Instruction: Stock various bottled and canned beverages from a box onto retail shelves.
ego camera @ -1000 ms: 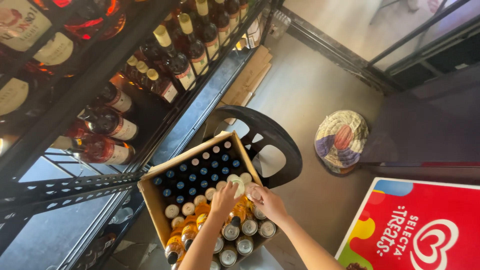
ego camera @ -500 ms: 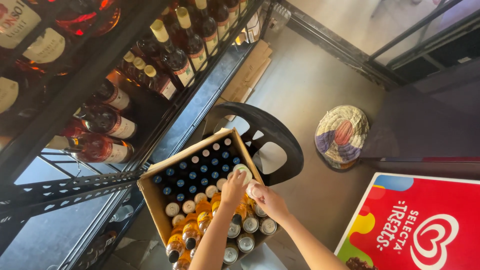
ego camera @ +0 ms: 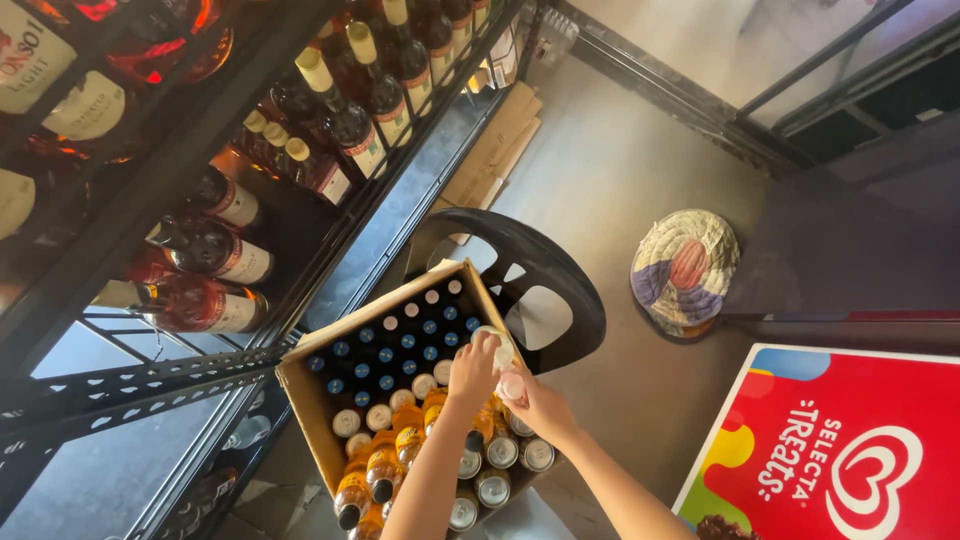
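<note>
Grey concrete floor (ego camera: 620, 190) lay beneath a cardboard box (ego camera: 310, 395) of capped bottles. Over the box's right edge, the left hand (ego camera: 474, 372) curled closed around a small white-capped bottle (ego camera: 497, 345), and the right hand (ego camera: 530, 402) pinched shut on another bottle (ego camera: 511, 385) just below. Behind the box stood a black chair (ego camera: 555, 285); left of it, a dark rack (ego camera: 150, 200) of liquor bottles.

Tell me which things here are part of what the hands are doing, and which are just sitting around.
In hand:
left hand and right hand, both on white-capped bottles
white-capped bottles
cardboard box full of small bottles

Lying about:
black plastic chair
woven hat on the floor
liquor bottles on the metal shelf
flattened cardboard
red freezer lid
</note>
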